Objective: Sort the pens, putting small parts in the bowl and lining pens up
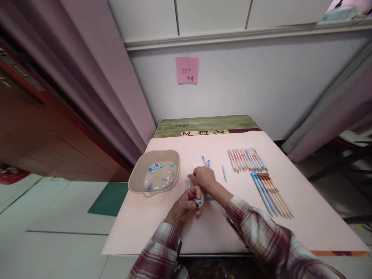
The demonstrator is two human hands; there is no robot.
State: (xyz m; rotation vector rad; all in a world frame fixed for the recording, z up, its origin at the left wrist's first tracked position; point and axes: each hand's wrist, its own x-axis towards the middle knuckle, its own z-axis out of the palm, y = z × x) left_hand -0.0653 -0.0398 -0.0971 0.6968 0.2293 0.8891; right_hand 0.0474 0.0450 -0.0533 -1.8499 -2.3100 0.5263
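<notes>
My left hand [186, 204] is closed around a light blue pen barrel [198, 202], whose hollow end faces me. Just above and to the right, my right hand [205, 179] reaches over with its fingers bent and drawn together. Thin whitish pieces lie by its fingertips; what it grips, if anything, is hidden. Beyond the right hand are blue pen parts [204, 159], partly covered by it. Another light blue piece [207, 197] shows below the wrist. A pale blue tapered pen part [224, 173] lies alone to the right.
At the left, a beige basin [133, 182] holds several blue caps and small white pieces. A row of patterned pens [247, 159] lies at the right, with blue and brown pens [271, 195] nearer me. A pink sheet [139, 236] covers the table; a wall stands behind.
</notes>
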